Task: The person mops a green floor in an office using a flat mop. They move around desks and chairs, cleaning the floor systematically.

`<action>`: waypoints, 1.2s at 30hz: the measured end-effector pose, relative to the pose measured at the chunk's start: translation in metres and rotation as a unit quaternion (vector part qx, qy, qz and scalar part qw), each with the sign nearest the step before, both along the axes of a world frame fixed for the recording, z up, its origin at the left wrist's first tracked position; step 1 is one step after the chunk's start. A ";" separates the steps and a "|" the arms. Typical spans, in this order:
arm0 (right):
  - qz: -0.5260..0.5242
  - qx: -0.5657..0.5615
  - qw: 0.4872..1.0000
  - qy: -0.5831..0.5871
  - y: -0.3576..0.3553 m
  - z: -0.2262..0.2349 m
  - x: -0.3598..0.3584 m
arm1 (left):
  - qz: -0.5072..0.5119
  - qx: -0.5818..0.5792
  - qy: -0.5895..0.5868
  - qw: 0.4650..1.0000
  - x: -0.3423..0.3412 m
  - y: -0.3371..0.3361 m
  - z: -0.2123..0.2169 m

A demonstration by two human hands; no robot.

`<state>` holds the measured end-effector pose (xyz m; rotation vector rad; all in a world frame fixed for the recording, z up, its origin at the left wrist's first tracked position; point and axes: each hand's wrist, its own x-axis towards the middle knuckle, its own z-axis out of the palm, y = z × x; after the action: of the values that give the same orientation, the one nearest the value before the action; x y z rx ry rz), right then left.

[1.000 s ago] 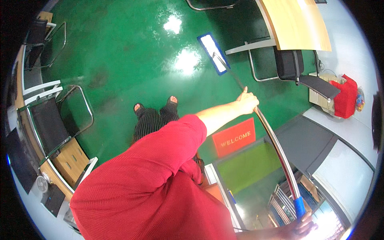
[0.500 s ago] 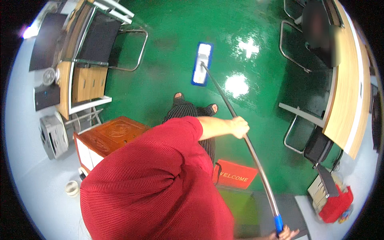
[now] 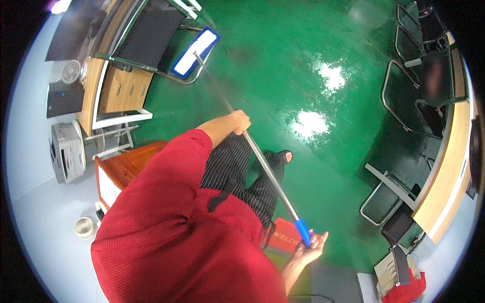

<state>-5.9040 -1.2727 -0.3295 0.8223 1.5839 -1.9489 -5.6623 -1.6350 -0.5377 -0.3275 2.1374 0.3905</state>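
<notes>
While the left hand (image 3: 236,122) has its grip closed around the middle of the mop handle (image 3: 252,151), the right hand (image 3: 310,246) holds the blue end (image 3: 302,232) with fingers loosely curled. At the far end, the flat mop head (image 3: 195,51) lies on the green floor (image 3: 313,65), under a chair (image 3: 151,35) beside the wooden counter (image 3: 103,76).

So it's a flat mop with a long, thin, shiny metal pole (image 3: 252,151) that runs diagonally across the view, tilted from lower right up to upper left. The near end has a short blue grip (image 3: 303,233). At the far end sits a flat rectangular white mop pad with a blue border (image 3: 194,52), lying face-down on the glossy green floor, right at the chair legs by the wooden desk.
</notes>
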 end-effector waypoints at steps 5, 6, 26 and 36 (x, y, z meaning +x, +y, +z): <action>0.081 -0.003 0.996 -0.041 -0.095 -0.025 0.076 | 0.046 0.018 -0.054 0.997 0.079 -0.058 -0.035; 0.147 -0.011 0.988 -0.037 -0.100 -0.038 0.087 | 0.047 0.028 -0.049 0.997 0.090 -0.064 -0.042; 0.786 0.050 0.567 0.241 -0.402 -0.278 0.240 | 0.468 -0.291 -0.018 0.834 0.337 -0.234 -0.199; 0.775 0.028 0.553 0.304 -0.476 -0.355 0.267 | 0.537 -0.332 0.045 0.774 0.326 -0.258 -0.237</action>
<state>-5.6368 -1.7492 -0.6841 -1.1912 1.5682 -0.6741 -5.3365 -1.8929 -0.7751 -2.0074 1.8949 0.2387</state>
